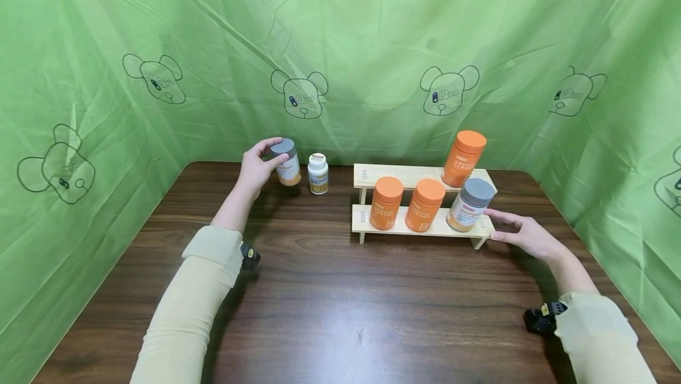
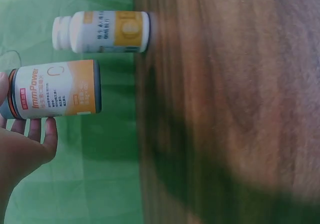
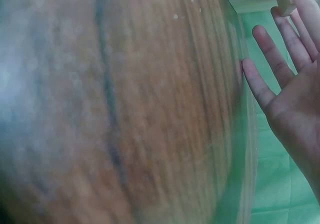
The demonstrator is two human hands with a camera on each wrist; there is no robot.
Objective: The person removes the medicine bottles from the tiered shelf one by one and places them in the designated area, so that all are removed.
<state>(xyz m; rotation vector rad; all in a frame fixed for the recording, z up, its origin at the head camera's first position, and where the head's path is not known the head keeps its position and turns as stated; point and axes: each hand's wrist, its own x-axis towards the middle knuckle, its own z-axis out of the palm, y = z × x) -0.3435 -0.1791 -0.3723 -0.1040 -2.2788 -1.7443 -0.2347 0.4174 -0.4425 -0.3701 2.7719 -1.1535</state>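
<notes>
My left hand (image 1: 257, 166) grips a grey-lidded supplement bottle (image 1: 289, 170) around its lid, thumb on one side and fingers on the other. In the left wrist view this bottle (image 2: 57, 90) has a white and orange label, and its base is raised off the table. Just right of it a small white pill bottle (image 1: 318, 174) stands upright. My right hand (image 1: 524, 235) is at the right end of a two-tier wooden rack (image 1: 401, 176), its thumb and fingertips touching the lower tier's end. The right wrist view shows those fingers spread and mostly straight, near a rack leg (image 3: 286, 0).
Two orange bottles (image 1: 386, 203) and another grey-lidded bottle (image 1: 470, 205) stand on the rack's lower tier. An orange bottle (image 1: 464, 158) stands on the upper tier, at the right. Green cloth (image 1: 367, 47) hangs behind and beside the dark wooden table (image 1: 319, 289).
</notes>
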